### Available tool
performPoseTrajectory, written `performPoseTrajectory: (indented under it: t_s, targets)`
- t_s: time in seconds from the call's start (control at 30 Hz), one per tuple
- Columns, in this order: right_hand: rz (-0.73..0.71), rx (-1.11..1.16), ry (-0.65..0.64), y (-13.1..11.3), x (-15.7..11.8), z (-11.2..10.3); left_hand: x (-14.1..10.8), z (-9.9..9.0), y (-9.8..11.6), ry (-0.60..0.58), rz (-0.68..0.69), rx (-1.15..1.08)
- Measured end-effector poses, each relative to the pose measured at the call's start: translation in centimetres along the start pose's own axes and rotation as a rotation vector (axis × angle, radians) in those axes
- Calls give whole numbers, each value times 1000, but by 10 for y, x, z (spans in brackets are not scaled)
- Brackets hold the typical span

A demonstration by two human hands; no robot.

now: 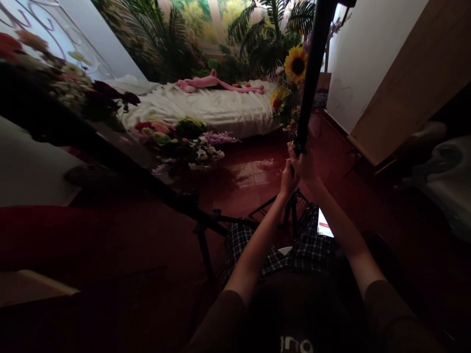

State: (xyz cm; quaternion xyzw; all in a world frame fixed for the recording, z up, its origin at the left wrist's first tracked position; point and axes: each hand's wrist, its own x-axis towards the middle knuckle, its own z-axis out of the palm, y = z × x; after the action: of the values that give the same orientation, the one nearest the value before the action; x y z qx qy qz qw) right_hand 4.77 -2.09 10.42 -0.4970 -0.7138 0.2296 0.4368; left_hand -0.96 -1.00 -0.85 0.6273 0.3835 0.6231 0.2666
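The pole (pixel 311 73) stands near-upright, leaning slightly, in front of the wearer. Left hand (pixel 289 180): wrapped around the pole, lower position. Right hand (pixel 303 164): closed on the pole just above, at the black collar (pixel 300 142); the two hands touch or nearly so. Exact finger placement is too dark to tell. Below the hands, the dark legs (pixel 293 211) of a stand show between the knees; the join with the pole is hidden.

Obstructions: a second stand (pixel 121 159) slants across the left foreground, covering part of the floor (pixel 253 176) and the lower edge of the left flowers (pixel 73 73). A lit phone (pixel 324 224) lies on the right thigh, partly covered by the right forearm. The pole itself blocks a strip of the view beside the sunflower (pixel 295 63).

Surroundings: ahead, a bed (pixel 221 110) under white cloth bears a pink toy (pixel 206 82), lying lengthwise. Low flowers (pixel 176 139) stand before it; palms (pixel 274 34) rise behind. To the right, a board (pixel 397 88) leans near the wall (pixel 362 54), with a pale chair (pixel 451 171) nearer the wearer.
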Motion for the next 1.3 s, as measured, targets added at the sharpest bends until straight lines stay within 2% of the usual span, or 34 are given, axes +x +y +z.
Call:
performPoseTrajectory:
  t_s: [0.07,0.13,0.3,0.43,0.6,0.77,0.87,1.03,1.17,1.23,1.3]
  targets:
    - [-13,9,105,-1,-9,-11,0,0,2,19,9,16]
    - [-51,12,138,1,-25,-26,0,0,4,26,11,23]
    - [-38,38,18,18,-66,-63,0,-1,11,22,9,18]
    - [16,68,-4,34,-76,-75,0,-1,13,41,-9,33]
    - [84,142,43,47,-67,-71,0,-2,13,26,-21,24]
    - [130,108,43,52,-60,-59,0,-1,12,42,-12,51]
    - [162,51,102,50,-58,-49,0,-1,12,46,-17,43]
    - [379,-72,190,42,-44,-37,0,-2,12,28,-22,31]
    - [544,-38,115,41,-34,-38,0,-2,14,25,-2,25]
    - [512,10,115,43,-35,-38,0,-3,15,31,2,32]
    - [424,4,168,46,-41,-36,0,-3,17,29,-2,44]
